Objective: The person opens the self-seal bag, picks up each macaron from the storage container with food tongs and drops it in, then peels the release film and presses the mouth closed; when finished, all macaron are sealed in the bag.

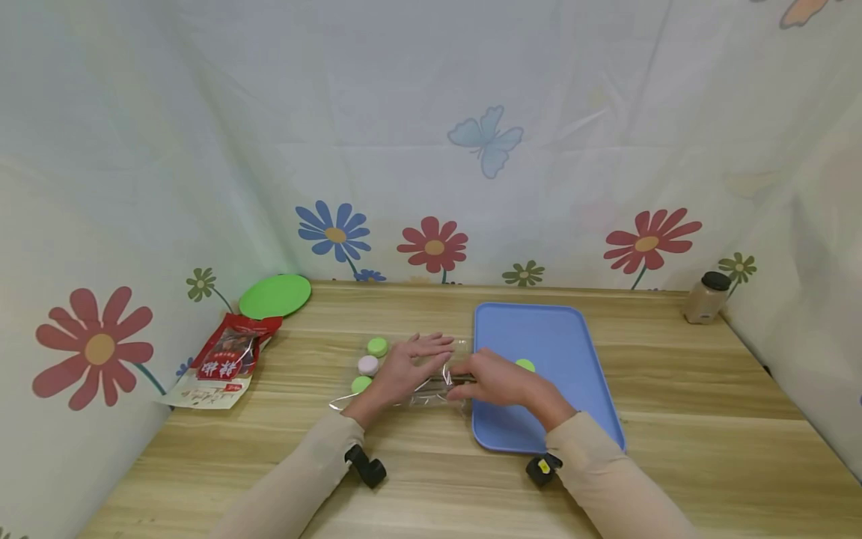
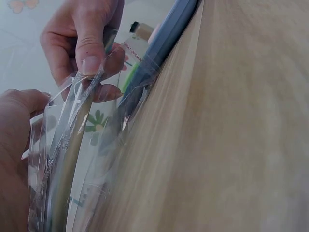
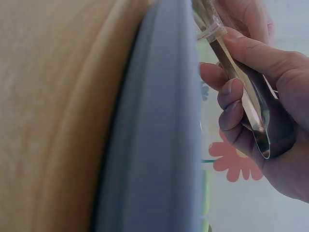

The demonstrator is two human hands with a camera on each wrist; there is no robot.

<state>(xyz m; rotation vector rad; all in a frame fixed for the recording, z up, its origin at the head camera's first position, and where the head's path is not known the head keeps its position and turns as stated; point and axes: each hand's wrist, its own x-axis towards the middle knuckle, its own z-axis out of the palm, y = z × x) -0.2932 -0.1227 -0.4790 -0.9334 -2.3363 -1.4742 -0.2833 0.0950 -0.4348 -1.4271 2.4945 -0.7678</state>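
Observation:
My right hand [image 1: 501, 378] grips the bent end of metal tongs [image 3: 244, 82], fingers curled round them, by the left edge of the blue tray [image 1: 525, 329]. The tongs' other end lies inside a clear plastic bag [image 2: 72, 140], also beneath my left hand. My left hand [image 1: 407, 367] has its fingers stretched out over the bag; its underside is partly hidden. Left of that hand sit a green macaron [image 1: 377, 346], a pale pink macaron [image 1: 367, 365] and another green macaron [image 1: 361, 384]. On the tray, a green macaron [image 1: 525, 364] shows partly behind my right hand.
At the far left, a green plate [image 1: 274, 296] stands near the wall, with a red food packet [image 1: 229, 352] in front of it. A jar with a black lid [image 1: 705, 299] stands at the back right. Flowered cloth [image 1: 485, 209] encloses the wooden table [image 1: 431, 494].

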